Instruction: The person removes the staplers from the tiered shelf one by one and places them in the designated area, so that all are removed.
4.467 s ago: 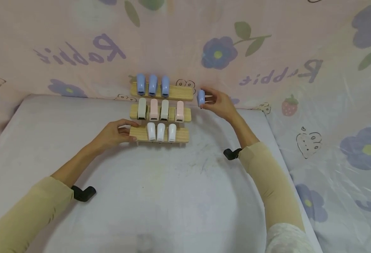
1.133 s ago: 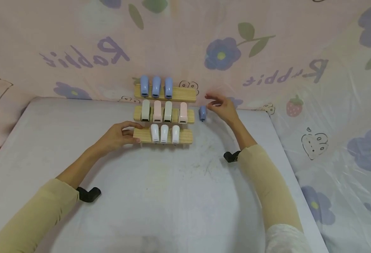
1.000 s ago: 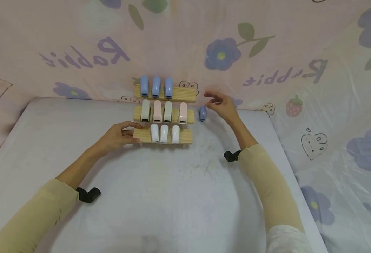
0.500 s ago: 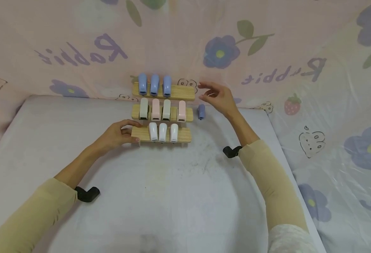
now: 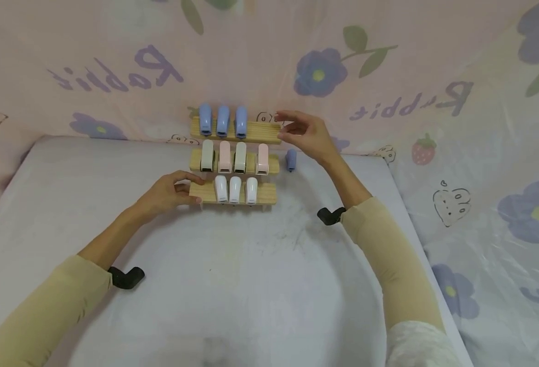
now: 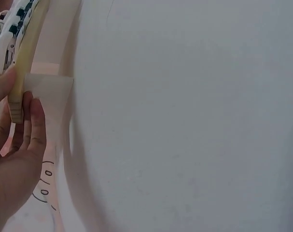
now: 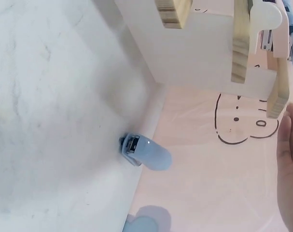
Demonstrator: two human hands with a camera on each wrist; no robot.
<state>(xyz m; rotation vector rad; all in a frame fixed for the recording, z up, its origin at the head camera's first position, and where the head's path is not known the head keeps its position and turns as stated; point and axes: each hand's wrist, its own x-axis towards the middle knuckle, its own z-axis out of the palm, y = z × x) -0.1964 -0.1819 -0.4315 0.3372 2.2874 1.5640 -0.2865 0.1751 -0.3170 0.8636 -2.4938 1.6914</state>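
A three-tier wooden stand with white side supports holds small staplers. Three blue staplers are on the top plank, two pale green and two pink ones on the middle, three white ones on the bottom. My left hand grips the bottom plank's left end, thumb above and fingers below in the left wrist view. My right hand is at the top plank's right end, fingers extended and holding nothing. One more blue stapler stands on the table below it, right of the stand.
A white-covered table meets a floral curtain just behind the stand. More printed sheeting hangs along the right side. Black angled wrist mounts stick out from both sleeves.
My right hand put the blue stapler down on the table right of the stand, let go, then moved up and left to the top plank's end. My left hand kept its grip.
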